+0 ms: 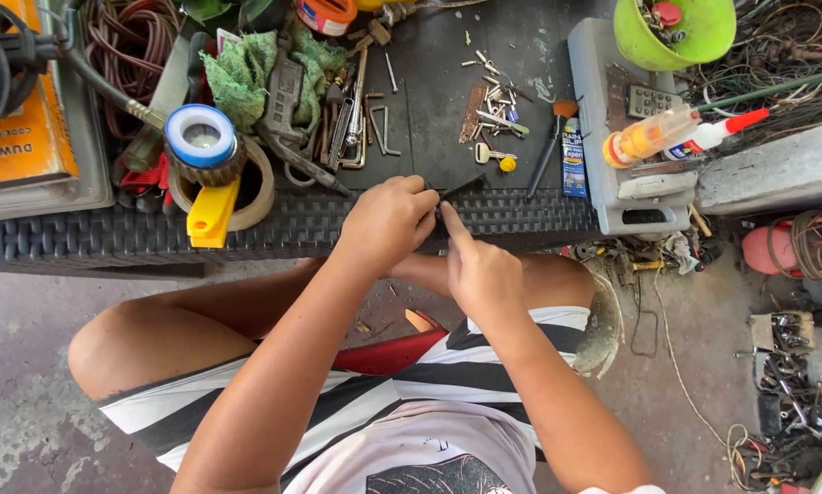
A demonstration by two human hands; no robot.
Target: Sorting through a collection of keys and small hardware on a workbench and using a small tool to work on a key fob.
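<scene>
My left hand (pixel 388 222) is closed around a small dark part at the front edge of the black woven table (pixel 109 240). A thin black tool or strip (pixel 463 187) sticks out from that hand toward the upper right. My right hand (pixel 480 270) sits just right of it, with the index finger stretched up and pressing on the same dark part. Most of the part is hidden between the two hands, so its shape cannot be made out.
The table holds green rags (pixel 246 69), hex keys (pixel 379 128), a tape roll (pixel 200 137), a yellow piece (pixel 211 215), loose screws and a key (pixel 493 157), and a brush (pixel 553 137). A grey case (pixel 626 197) carries glue bottles (pixel 676 135) and a green bowl (pixel 675 32). Wires litter the floor at right.
</scene>
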